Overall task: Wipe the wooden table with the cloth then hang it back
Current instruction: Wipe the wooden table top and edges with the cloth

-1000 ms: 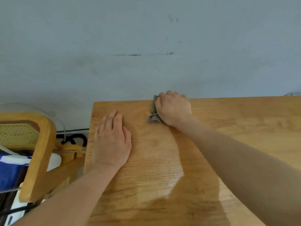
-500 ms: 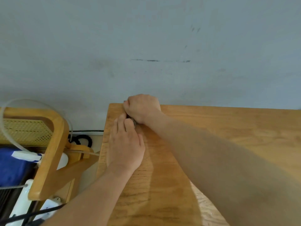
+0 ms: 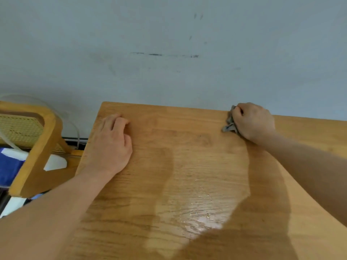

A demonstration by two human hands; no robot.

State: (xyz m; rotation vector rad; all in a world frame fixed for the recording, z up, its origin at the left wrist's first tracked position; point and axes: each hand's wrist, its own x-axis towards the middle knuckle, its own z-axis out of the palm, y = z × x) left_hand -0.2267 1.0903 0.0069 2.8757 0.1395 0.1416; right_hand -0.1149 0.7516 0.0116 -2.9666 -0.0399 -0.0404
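The wooden table [image 3: 187,166] fills the lower part of the view, with a wet sheen near its front middle. A small grey cloth [image 3: 229,122] is bunched at the table's far edge against the wall. My right hand [image 3: 252,122] grips it and presses it onto the wood; most of the cloth is hidden under the palm. My left hand [image 3: 110,145] rests palm down near the table's left edge, its fingertips slightly bent, holding nothing.
A wooden chair with a cane back [image 3: 32,139] stands just left of the table. Behind it lie blue fabric [image 3: 7,167], white objects and cables on the floor. A pale blue wall [image 3: 169,53] runs directly behind the table's far edge.
My right hand has swept the cloth along the far edge from the left corner to the right. My left hand stayed planted near the left edge.
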